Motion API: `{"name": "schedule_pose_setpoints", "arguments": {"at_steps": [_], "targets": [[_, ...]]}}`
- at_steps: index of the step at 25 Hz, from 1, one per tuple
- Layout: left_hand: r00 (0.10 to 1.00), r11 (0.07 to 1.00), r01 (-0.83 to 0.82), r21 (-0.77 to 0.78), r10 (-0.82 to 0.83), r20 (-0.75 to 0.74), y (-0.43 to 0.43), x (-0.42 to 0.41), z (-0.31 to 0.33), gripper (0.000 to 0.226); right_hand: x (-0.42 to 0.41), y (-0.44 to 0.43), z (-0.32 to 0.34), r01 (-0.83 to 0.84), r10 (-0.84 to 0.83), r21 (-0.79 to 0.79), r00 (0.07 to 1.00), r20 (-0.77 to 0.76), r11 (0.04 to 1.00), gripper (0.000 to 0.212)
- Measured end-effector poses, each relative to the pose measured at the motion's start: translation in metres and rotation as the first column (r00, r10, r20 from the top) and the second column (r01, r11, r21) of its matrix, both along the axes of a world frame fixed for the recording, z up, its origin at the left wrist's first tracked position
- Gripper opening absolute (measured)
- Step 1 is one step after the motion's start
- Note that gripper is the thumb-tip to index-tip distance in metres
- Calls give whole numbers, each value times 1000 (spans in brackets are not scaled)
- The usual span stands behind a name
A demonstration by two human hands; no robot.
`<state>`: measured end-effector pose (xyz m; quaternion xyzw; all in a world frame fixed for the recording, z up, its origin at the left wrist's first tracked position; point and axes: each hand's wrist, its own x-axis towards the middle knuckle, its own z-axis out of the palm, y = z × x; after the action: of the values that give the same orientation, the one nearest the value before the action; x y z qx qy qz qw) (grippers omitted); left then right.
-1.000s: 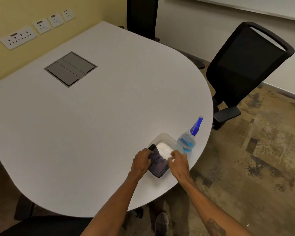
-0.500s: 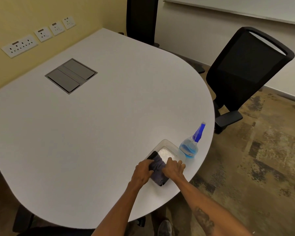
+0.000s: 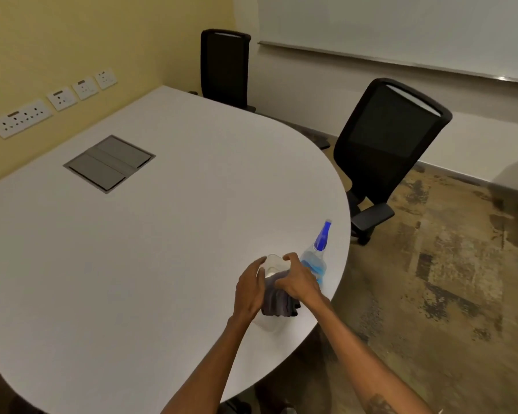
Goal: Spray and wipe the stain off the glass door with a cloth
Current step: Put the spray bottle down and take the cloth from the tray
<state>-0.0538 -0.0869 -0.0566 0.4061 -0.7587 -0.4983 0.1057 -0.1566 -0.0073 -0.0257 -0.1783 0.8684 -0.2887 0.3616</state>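
Note:
A dark grey cloth (image 3: 277,303) lies in a clear plastic tray (image 3: 273,262) near the right edge of the white table (image 3: 132,249). My left hand (image 3: 248,286) grips the cloth's left side and my right hand (image 3: 298,280) presses on its right side; both hide much of it. Just right of my right hand stands a clear spray bottle (image 3: 316,259) with blue liquid and a blue nozzle. No glass door is in view.
A black mesh office chair (image 3: 386,144) stands close to the table's right edge; another chair (image 3: 225,67) is at the far end. A grey cable hatch (image 3: 109,162) is set in the tabletop. Wall sockets (image 3: 21,118) line the yellow wall. A whiteboard hangs at the back right.
Both hands have closed in over the cloth in the tray, the right hand moving onto it from beside the bottle. The view has tilted up, showing more of the room.

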Motion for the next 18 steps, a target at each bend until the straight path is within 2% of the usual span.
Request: {"name": "schedule_pose_setpoints", "arguments": {"at_steps": [2, 5, 8, 10, 14, 18], "targets": [[991, 999, 26, -32, -30, -130, 4, -6, 25, 39, -5, 21, 32, -100, 97, -72, 995, -39, 992, 66], [962, 981, 191, -30, -194, -195, 15, -10, 64, 33, -10, 70, 89, -169, 172, -188, 985, -5, 968, 74], [922, 927, 359, 105, -335, -192, 40, -11, 97, 47, -11, 128, 138, -94, 124, -347, 990, 65, 933, 72], [886, 886, 450, 111, -428, -176, 67, -12, 118, 55, -9, 174, 161, -22, 70, -435, 993, 95, 900, 69], [731, 745, 664, 56, -632, -256, 140, -7, 157, 51, 6, 266, 198, 91, -79, -529, 996, 44, 844, 65], [481, 476, 875, 89, -830, -282, 246, 3, 188, 41, 37, 374, 227, 246, -288, -620, 957, 34, 745, 62]]}}
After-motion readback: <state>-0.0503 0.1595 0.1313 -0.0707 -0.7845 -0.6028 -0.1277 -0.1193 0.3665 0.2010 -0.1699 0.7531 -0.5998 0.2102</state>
